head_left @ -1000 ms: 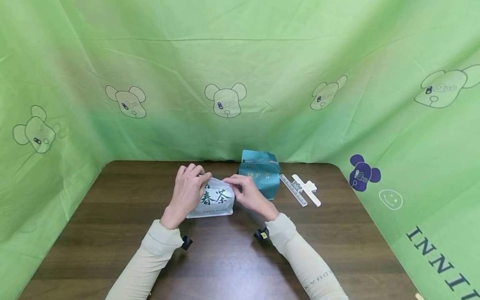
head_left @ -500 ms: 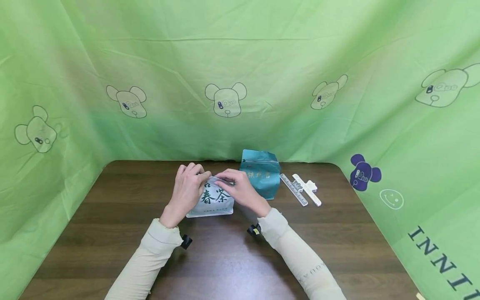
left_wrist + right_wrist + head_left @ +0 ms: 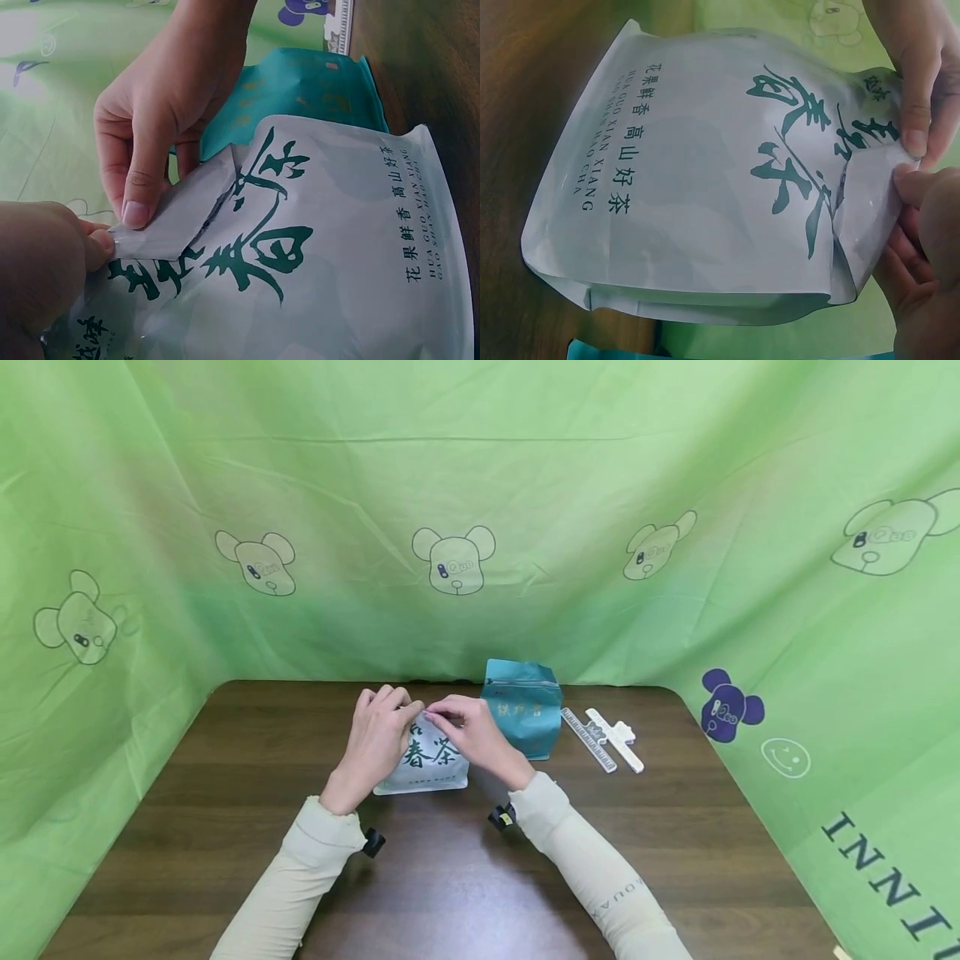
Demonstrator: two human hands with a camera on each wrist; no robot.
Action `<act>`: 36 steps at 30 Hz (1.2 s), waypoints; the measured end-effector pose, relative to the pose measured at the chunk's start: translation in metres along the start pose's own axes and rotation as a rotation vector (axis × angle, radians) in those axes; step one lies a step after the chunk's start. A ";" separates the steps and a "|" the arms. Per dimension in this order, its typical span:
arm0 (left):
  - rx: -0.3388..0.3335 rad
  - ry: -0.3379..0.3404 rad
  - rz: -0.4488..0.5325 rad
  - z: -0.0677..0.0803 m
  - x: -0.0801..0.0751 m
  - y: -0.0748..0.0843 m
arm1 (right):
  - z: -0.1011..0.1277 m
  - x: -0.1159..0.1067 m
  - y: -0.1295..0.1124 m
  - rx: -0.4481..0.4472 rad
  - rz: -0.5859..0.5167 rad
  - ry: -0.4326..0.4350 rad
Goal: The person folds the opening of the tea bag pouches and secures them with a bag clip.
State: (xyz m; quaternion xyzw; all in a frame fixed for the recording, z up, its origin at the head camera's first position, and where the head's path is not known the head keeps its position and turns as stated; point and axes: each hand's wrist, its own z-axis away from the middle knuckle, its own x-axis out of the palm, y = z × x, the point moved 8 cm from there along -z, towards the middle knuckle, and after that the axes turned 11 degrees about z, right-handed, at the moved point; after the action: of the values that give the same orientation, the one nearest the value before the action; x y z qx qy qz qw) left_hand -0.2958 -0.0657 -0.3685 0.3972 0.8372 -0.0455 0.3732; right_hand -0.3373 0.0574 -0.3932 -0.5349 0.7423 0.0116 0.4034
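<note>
Your left hand (image 3: 372, 735) pinches the top edge of the white bag (image 3: 438, 764) between thumb and fingers. Your right hand (image 3: 480, 739) pinches the same edge close beside it, thumb in front, on a folded-over flap (image 3: 180, 221) that covers part of the green lettering. The white bag sits on the brown table (image 3: 442, 877); behind your right hand stands a teal bag (image 3: 528, 722), two white clips (image 3: 621, 746) just beside it.

Creased green cloth (image 3: 480, 468), printed with animal heads (image 3: 457, 572), a smiley (image 3: 786, 759) and dark letters (image 3: 893, 887), hangs behind and beside a brown wood-grain table (image 3: 232, 777); a pale gleam (image 3: 465, 885) lies on its near part.
</note>
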 end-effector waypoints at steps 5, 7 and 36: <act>-0.005 0.014 0.006 0.000 0.000 -0.002 | -0.001 -0.001 -0.006 -0.057 0.065 0.023; -0.007 0.016 0.002 0.000 -0.001 -0.002 | 0.000 -0.001 -0.007 -0.065 0.080 0.030; -0.016 -0.004 -0.070 0.002 0.001 -0.002 | 0.007 0.000 0.013 0.119 -0.003 -0.024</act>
State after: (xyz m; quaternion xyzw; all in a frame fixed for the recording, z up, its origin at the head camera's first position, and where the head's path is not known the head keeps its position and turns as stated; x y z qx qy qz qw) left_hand -0.2962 -0.0676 -0.3709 0.3645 0.8502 -0.0529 0.3762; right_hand -0.3432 0.0665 -0.4032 -0.5109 0.7361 -0.0267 0.4433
